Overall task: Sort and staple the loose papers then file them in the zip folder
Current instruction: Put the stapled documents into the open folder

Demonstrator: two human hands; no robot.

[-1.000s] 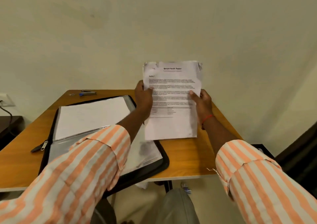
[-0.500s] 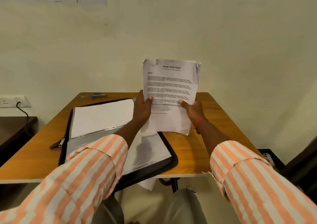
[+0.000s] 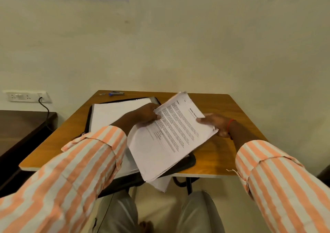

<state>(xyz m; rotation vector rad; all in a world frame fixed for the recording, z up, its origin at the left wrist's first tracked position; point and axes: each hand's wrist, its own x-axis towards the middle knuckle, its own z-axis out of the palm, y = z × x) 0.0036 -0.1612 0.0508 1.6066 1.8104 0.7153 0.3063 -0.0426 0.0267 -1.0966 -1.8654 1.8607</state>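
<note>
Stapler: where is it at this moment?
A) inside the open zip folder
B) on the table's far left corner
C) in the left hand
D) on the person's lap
B: the stapler lies on the table at its far left corner, beyond the zip folder.

Both arms reach forward, hands sharing one grip.
The left hand (image 3: 148, 114) pinches the near edge of the papers (image 3: 171, 140). The right hand (image 3: 217, 124) holds the opposite edge, thumb across the printed face and fingers underneath. A red thread (image 3: 230, 125) circles the right wrist, and striped sleeves (image 3: 80, 170) cover both forearms.
</note>
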